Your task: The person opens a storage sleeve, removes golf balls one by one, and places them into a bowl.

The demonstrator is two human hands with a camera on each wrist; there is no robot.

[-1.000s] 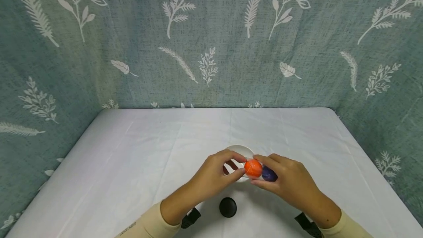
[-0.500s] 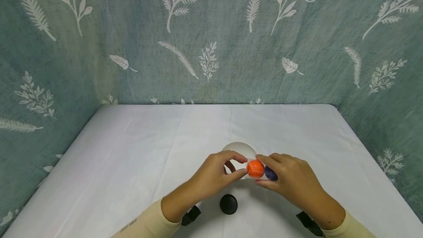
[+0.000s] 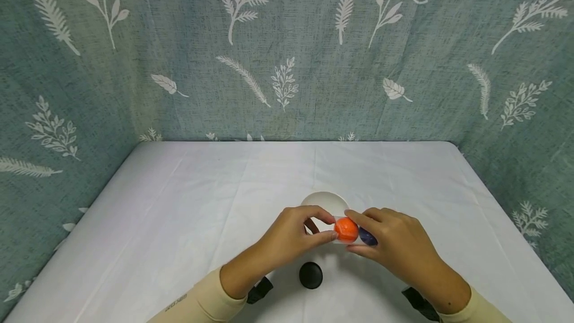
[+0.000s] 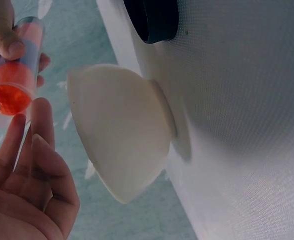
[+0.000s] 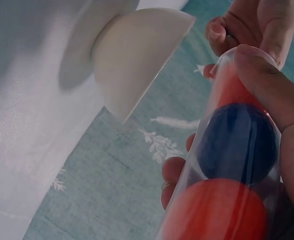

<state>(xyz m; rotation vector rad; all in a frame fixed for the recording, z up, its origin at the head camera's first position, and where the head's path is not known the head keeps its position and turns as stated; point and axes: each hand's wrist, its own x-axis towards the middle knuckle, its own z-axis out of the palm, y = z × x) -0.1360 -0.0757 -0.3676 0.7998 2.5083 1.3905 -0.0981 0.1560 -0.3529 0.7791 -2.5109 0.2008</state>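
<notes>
My right hand grips a clear tube with orange and dark blue balls lined up inside. In the right wrist view, the blue ball lies between two orange ones, the nearer orange ball cut by the frame edge. My left hand pinches the tube's other end with thumb and fingertips, around the end orange ball. That ball's textured face shows at the tube's end in the left wrist view. The tube is held above the table, in front of a white bowl, which the hands partly hide.
A round black lid lies on the white-covered table in front of the hands. The bowl stands upright on its foot. Green leaf-patterned cloth rises behind the table and along both sides.
Both hands and the tube shift very slightly right, then stay almost still. The grips look the same. The camera view tilts a little.
</notes>
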